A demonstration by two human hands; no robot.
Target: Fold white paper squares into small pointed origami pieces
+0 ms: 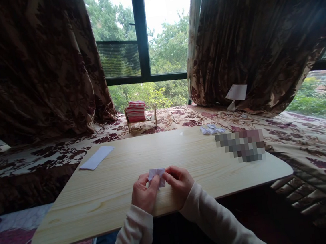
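Observation:
Both hands meet over the near middle of a pale wooden table (107, 202). My left hand (144, 195) and my right hand (179, 181) each pinch one side of a small folded piece of pale lilac paper (156, 174), which they hold just above the tabletop. The fingers of both hands are curled closed on the paper's edges. Cream sleeves cover both wrists.
A white paper strip (97, 157) lies at the table's far left. Small folded papers (212, 129) sit at the far right edge. Beyond, on the floral cloth, stand a miniature wooden bed with striped bedding (138, 115) and a small white lamp (236, 94). Curtains flank the window.

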